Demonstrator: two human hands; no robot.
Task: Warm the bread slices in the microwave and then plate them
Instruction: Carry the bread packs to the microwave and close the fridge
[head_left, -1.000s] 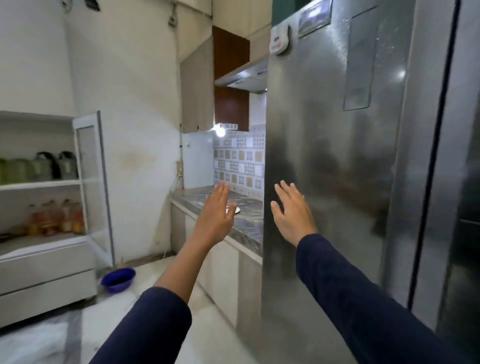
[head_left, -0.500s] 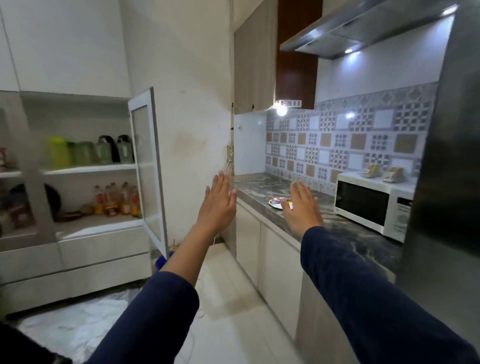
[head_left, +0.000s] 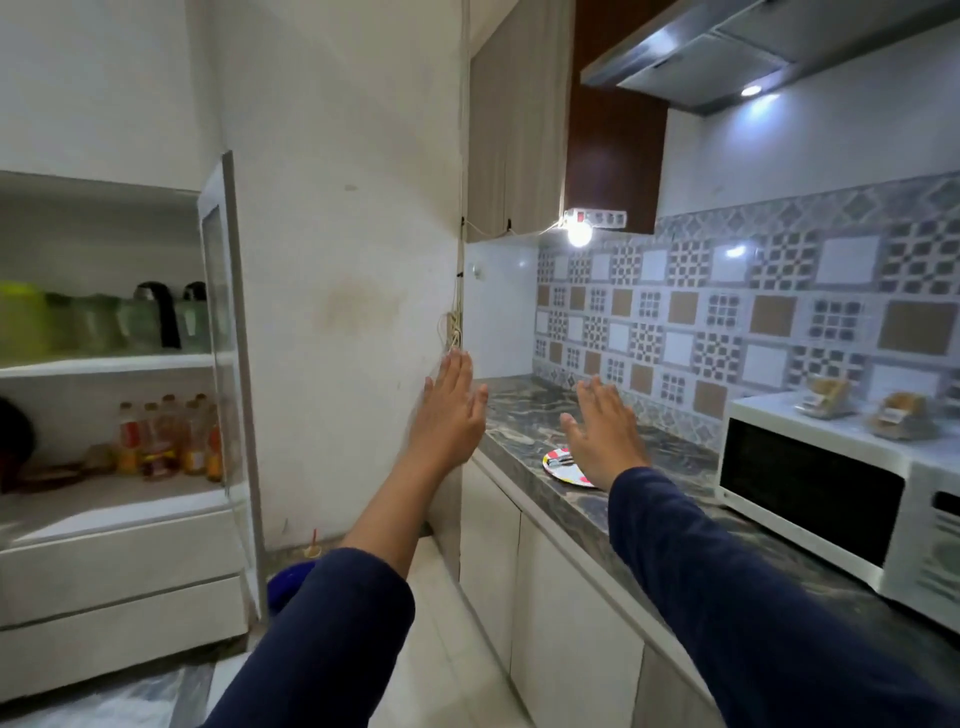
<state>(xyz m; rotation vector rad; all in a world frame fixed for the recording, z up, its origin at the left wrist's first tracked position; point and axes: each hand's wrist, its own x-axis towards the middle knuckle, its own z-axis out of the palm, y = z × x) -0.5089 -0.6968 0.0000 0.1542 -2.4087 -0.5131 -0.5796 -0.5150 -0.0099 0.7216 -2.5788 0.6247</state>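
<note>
Showing one bread packet (head_left: 827, 397) and a second packet (head_left: 902, 415) lying side by side on the top of the microwave (head_left: 810, 493), toward its back edge; the contents are blurred but appear to be bread in clear wrap. The bread is judged to be light and soft, so it is likely to crush under a tight squeeze, while the wrap is probably slick and crinkly. Each packet is therefore best taken by the loose end of its wrap or cradled from beneath, and bare slices by their edges with light fingertips. The microwave is standing at the right end of the counter (head_left: 524, 415), close to its front edge, with its dark door closed. A patterned plate (head_left: 558, 467) is sitting near the counter's front edge, well left of the microwave, and is carrying a small metal utensil (head_left: 561, 459). The right hand (head_left: 605, 434) is hanging in the air in front of the plate, fingers straight and spread, holding nothing; whether it is touching the plate cannot be told. The left hand (head_left: 449, 415) is raised beyond the counter's left end, equally flat and empty. A cabinet (head_left: 223, 364) with its glass door open is showing bottles (head_left: 166, 441) at far left.
</note>
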